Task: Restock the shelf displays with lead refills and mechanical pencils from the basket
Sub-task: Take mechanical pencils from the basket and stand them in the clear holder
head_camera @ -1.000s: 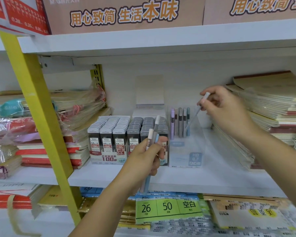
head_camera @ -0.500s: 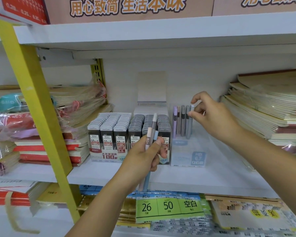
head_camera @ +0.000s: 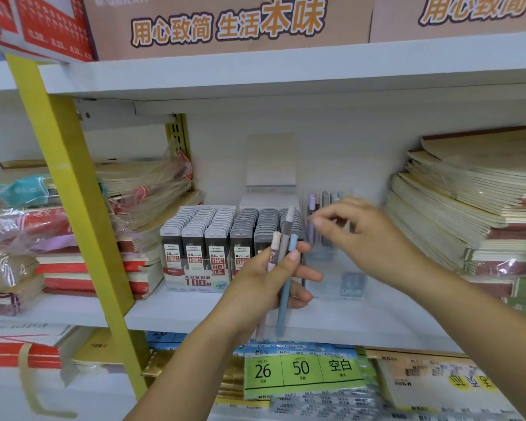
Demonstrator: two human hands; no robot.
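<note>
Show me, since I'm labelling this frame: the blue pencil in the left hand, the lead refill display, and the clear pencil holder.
blue pencil (head_camera: 285, 294): head view, mid barrel.
lead refill display (head_camera: 198, 279): head view, front label.
clear pencil holder (head_camera: 336, 281): head view, front wall.

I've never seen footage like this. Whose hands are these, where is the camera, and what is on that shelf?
No machine here: a person wears a wide-angle camera on the head, looking forward and down at their own two bare hands. The left hand grips three mechanical pencils, pink, grey and blue, upright. The right hand is blurred, reaching toward them with fingers apart and seemingly empty. On the white shelf stands a display of lead refills in rows, and beside it a clear pencil holder with a few pencils at its back. Stacked notebooks lie on either side.
</note>
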